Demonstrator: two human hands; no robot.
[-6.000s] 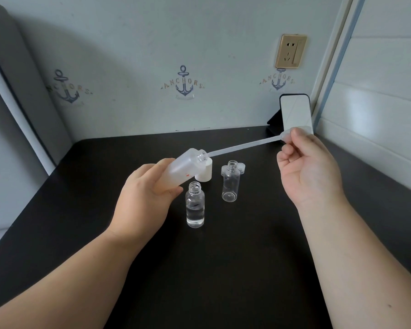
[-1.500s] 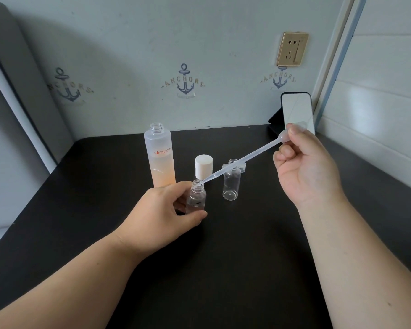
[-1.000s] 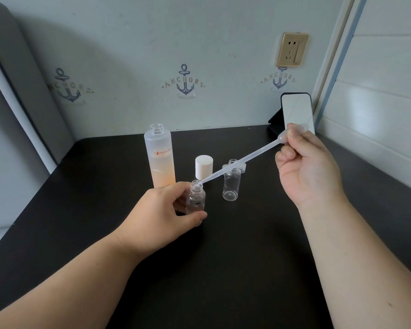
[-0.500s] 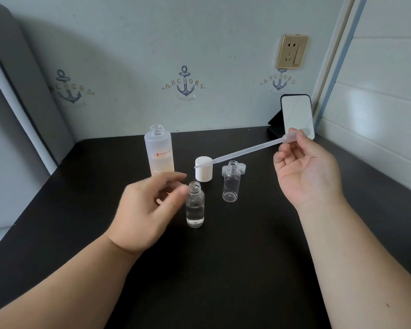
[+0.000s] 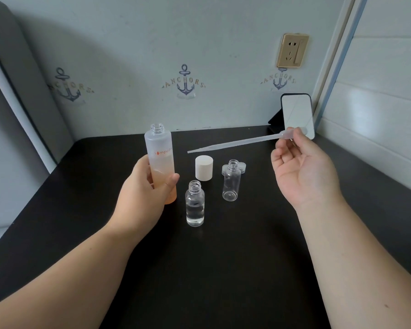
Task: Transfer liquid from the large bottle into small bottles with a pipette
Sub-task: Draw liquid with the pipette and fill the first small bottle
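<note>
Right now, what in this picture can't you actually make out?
Head view only:
- Frosted large bottle: its label's first letters are unreadable, and the left hand covers its lower side.
- Clear plastic pipette: too thin to show any liquid; right hand hides its bulb.
- Small clear caps: half hidden behind the empty small bottle.

The tall frosted plastic bottle, uncapped and upright, holds peach-tinted liquid low down. Near it stand two small clear bottles: the nearer half full, the farther empty. The translucent pipette lies nearly level above them.
</note>
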